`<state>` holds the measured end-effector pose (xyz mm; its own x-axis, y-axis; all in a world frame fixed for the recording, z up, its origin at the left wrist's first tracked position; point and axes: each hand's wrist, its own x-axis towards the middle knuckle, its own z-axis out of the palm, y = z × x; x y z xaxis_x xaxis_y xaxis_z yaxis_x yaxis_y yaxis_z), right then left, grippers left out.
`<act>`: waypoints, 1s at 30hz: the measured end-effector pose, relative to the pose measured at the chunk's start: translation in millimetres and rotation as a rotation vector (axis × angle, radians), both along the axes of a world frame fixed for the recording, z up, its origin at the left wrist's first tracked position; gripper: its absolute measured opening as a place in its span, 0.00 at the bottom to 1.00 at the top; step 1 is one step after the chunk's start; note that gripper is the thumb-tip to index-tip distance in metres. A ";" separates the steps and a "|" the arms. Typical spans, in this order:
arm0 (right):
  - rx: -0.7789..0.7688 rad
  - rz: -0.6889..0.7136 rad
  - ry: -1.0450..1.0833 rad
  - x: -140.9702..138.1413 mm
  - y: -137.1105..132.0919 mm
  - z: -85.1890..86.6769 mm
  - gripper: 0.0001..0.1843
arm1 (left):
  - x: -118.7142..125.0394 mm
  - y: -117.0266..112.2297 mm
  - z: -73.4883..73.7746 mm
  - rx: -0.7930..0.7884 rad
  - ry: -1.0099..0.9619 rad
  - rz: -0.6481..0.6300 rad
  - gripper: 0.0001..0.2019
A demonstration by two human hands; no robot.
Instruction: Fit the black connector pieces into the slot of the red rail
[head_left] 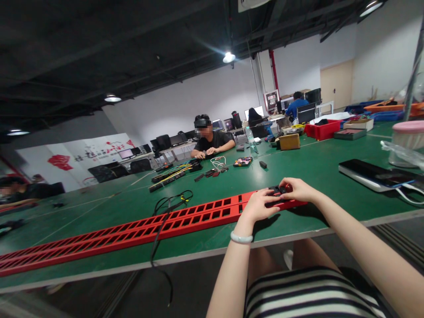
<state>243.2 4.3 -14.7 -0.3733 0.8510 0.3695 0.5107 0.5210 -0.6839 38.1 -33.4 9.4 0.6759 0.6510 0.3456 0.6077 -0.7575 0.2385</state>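
Note:
A long red slotted frame (198, 214) lies along the near edge of the green table, its right end under my hands. Small black parts (274, 191) sit in that end. My left hand (258, 205) rests over the frame with fingers stretched toward the black parts, thumb apart along the near side. Bent fingers of my right hand (296, 190) pinch at a black part (284, 190) at the frame's right end; its exact kind is hidden by the fingers. A black cable (162, 225) crosses the frame and hangs over the table edge.
A phone on a white block (367, 174) with a white cable lies right, near a pink-lidded jar (407, 141). Beyond are a small black block (263, 164), a bottle (251, 138), black strips (168, 179) and a red bin (326, 129). A co-worker (212, 141) sits opposite.

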 end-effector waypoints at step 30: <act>0.014 0.089 -0.075 2.8 4.3 -2.9 0.22 | 0.4 1.4 -1.4 -0.009 -0.049 0.019 0.17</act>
